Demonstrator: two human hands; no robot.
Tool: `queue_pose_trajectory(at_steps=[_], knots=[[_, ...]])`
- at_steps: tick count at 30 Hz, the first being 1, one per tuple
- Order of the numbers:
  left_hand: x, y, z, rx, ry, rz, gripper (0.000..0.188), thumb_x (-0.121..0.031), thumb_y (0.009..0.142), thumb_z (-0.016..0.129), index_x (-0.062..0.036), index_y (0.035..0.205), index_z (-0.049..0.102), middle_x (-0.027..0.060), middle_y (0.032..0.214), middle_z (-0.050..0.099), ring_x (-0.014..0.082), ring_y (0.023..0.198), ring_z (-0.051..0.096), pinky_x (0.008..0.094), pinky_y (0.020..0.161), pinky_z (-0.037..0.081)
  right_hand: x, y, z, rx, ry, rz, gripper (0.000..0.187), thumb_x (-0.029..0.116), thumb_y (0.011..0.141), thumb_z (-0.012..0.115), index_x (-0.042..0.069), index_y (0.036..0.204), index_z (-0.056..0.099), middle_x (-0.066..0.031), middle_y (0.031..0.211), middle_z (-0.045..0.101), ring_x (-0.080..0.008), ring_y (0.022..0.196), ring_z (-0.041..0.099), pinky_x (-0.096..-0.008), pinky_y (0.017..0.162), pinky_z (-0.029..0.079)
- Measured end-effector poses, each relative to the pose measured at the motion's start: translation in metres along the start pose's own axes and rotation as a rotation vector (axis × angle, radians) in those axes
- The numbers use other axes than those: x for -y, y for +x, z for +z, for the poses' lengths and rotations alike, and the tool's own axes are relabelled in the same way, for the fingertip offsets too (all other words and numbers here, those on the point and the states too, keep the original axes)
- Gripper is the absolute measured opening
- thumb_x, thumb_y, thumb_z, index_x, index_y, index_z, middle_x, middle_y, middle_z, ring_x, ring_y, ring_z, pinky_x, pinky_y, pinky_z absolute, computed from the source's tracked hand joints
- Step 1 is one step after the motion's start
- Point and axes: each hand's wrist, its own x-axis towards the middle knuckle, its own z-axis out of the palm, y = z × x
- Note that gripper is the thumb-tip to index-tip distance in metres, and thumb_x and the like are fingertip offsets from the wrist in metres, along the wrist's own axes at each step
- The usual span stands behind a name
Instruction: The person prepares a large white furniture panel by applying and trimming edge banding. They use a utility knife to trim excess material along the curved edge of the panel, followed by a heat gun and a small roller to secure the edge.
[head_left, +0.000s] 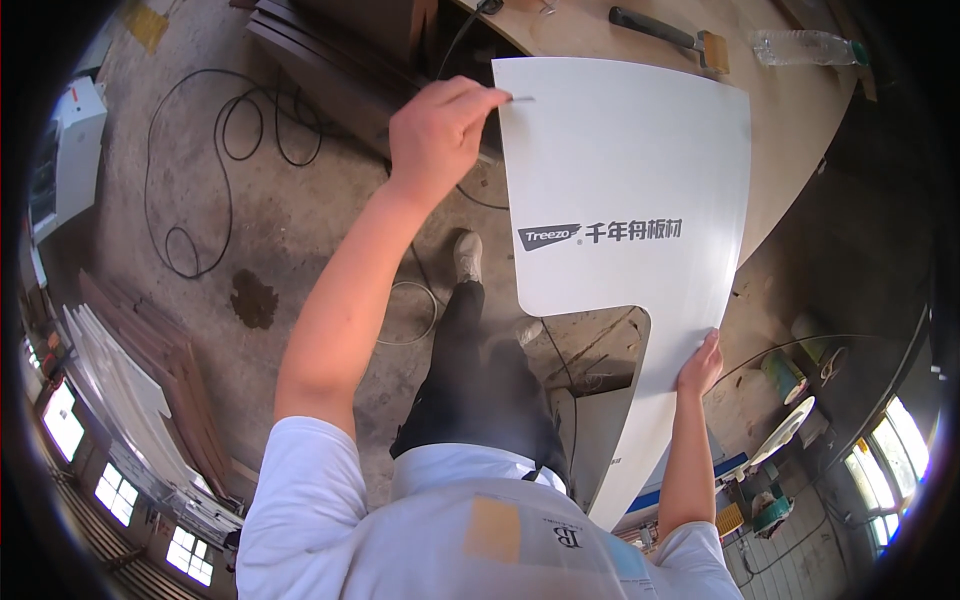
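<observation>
A large white board (630,160) with dark printing and a rounded cut-out in its left side reaches from the bench toward my body. My left hand (437,135) is closed in a pinch at the board's far left corner. A thin dark sliver (522,99) shows at its fingertips; whether it is held or lies on the board, I cannot tell. Lower down, my right hand (702,362) grips the board's right edge, thumb on top and the other fingers mostly hidden.
On the wooden bench (800,130) lie a dark-handled tool (655,28) with a yellowish block end and a clear plastic bottle (808,48). Black cable (228,165) loops over the floor. Brown panels (345,60) stand left of the bench; more boards (160,370) are stacked farther left.
</observation>
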Motion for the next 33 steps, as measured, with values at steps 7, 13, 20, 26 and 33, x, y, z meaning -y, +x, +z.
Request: queue_pose_trajectory(at_steps=[7, 13, 20, 26, 33], knots=[[-0.048, -0.069, -0.008, 0.113, -0.007, 0.007, 0.029, 0.006, 0.080, 0.072, -0.0125, 0.102, 0.078, 0.0053, 0.089, 0.070, 0.0277, 0.083, 0.069, 0.0368, 0.067, 0.056, -0.006, 0.002, 0.008, -0.058, -0.027, 0.008, 0.079, 0.067, 0.106, 0.035, -0.001, 0.112, 0.075, -0.0180, 0.089, 0.072, -0.0337, 0.085, 0.068, -0.0465, 0.081, 0.051], [-0.105, -0.153, -0.022, 0.293, -0.080, -0.025, 0.026, -0.001, 0.078, 0.073, -0.0157, 0.100, 0.077, 0.0022, 0.086, 0.066, 0.0238, 0.084, 0.068, 0.0349, 0.065, 0.056, -0.004, 0.001, 0.007, -0.061, -0.040, 0.032, 0.080, 0.069, 0.106, 0.035, 0.001, 0.114, 0.076, -0.0180, 0.090, 0.073, -0.0338, 0.086, 0.068, -0.0471, 0.081, 0.051], [-0.081, -0.136, -0.023, 0.104, -0.245, -0.207, 0.018, 0.000, 0.089, 0.075, -0.0072, 0.105, 0.075, 0.0072, 0.092, 0.070, 0.0230, 0.082, 0.068, 0.0330, 0.072, 0.056, -0.003, 0.000, 0.002, 0.020, -0.036, 0.069, 0.081, 0.068, 0.106, 0.035, -0.002, 0.113, 0.075, -0.0204, 0.092, 0.074, -0.0351, 0.090, 0.070, -0.0469, 0.085, 0.053], [0.010, -0.005, 0.013, -0.260, -0.194, -0.177, 0.016, 0.002, 0.094, 0.073, -0.0047, 0.109, 0.076, 0.0094, 0.096, 0.073, 0.0203, 0.084, 0.070, 0.0296, 0.075, 0.054, 0.003, 0.000, 0.008, -0.046, -0.012, 0.006, 0.082, 0.069, 0.105, 0.035, -0.002, 0.111, 0.076, -0.0194, 0.092, 0.075, -0.0351, 0.088, 0.070, -0.0474, 0.085, 0.052], [-0.034, -0.061, 0.014, -0.083, 0.013, -0.050, 0.027, 0.007, 0.086, 0.071, -0.0118, 0.104, 0.077, 0.0063, 0.092, 0.071, 0.0267, 0.079, 0.069, 0.0360, 0.067, 0.055, 0.013, -0.004, 0.001, -0.056, 0.007, -0.007, 0.083, 0.070, 0.104, 0.035, -0.001, 0.116, 0.076, -0.0188, 0.101, 0.078, -0.0363, 0.096, 0.072, -0.0462, 0.090, 0.053]])
